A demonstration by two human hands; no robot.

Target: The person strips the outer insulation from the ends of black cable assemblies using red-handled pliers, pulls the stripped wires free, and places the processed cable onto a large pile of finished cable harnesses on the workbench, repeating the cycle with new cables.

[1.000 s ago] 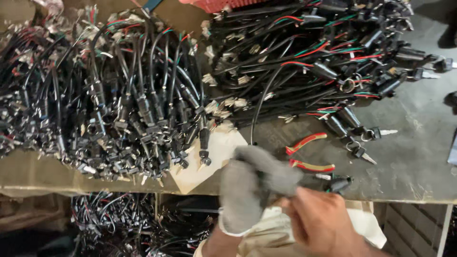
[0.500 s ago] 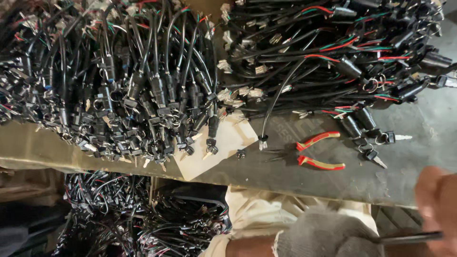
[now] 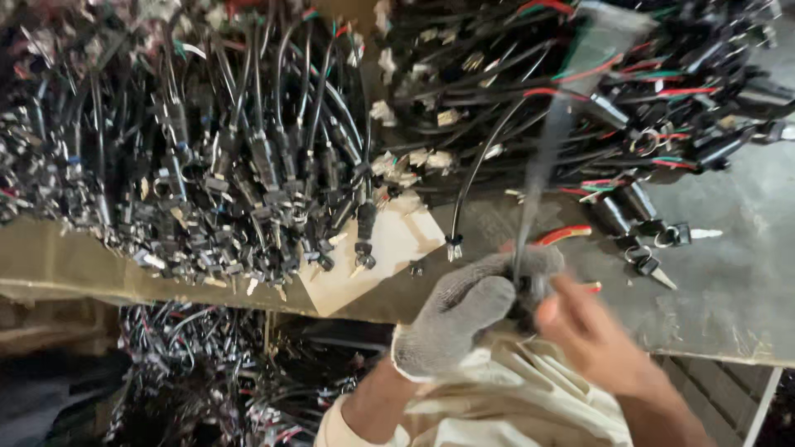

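1. Grey knit glove on the left hand [image 3: 464, 319], closed around the lower end of a black cable [image 3: 538, 178] at the near edge of the metal table [image 3: 729, 273]. The bare right hand [image 3: 600, 339] pinches the same end right beside the glove, though it's blurry, so I can't see exactly what the fingertips have.
2. That cable runs up and away over the heap of black cables with red and green wires [image 3: 629, 91], and it's smeared with motion. If it's tangled in there, a tug could drag neighbours off the edge onto the pile underneath [image 3: 215, 364].
3. Red-handled pliers [image 3: 567, 236] lie just behind the hands, partly hidden. They'd be easy to knock, or a bare finger could catch on them.
4. Left bundle of black connector leads [image 3: 248, 165] hangs over the front edge, so a bump would probably spill it.
5. Packaging-wise: only a flat tan cardboard sheet [image 3: 389, 248] under the left bundle, with a pale corner poking forward. No labels or signs I can make out.
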